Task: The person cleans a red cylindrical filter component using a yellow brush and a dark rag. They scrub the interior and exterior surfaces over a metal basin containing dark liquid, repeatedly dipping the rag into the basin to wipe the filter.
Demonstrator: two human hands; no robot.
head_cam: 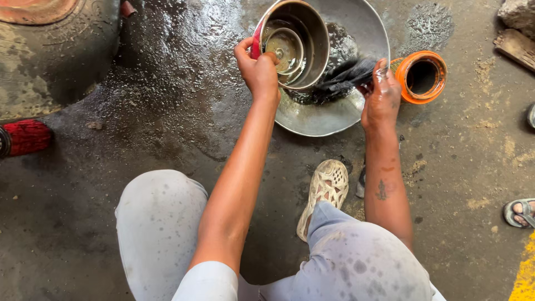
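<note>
My left hand (pixel 257 68) grips the near rim of a round metal housing (pixel 310 33), tilted on its side so its hollow, stepped inside faces me. A red part shows at its left edge by my thumb. My right hand (pixel 382 95) holds a dark wet brush or rag (pixel 346 75) against the housing's lower right side. Both are over a wide shallow metal basin (pixel 323 114) with dark liquid in it, resting on the wet concrete floor.
An orange ring-shaped filter (pixel 422 76) stands right of the basin. A large tyre (pixel 50 56) fills the top left, with a red piece (pixel 25 136) below it. My knees and a pale shoe (pixel 326 187) are near. Another person's sandalled foot (pixel 521 212) is at the right edge.
</note>
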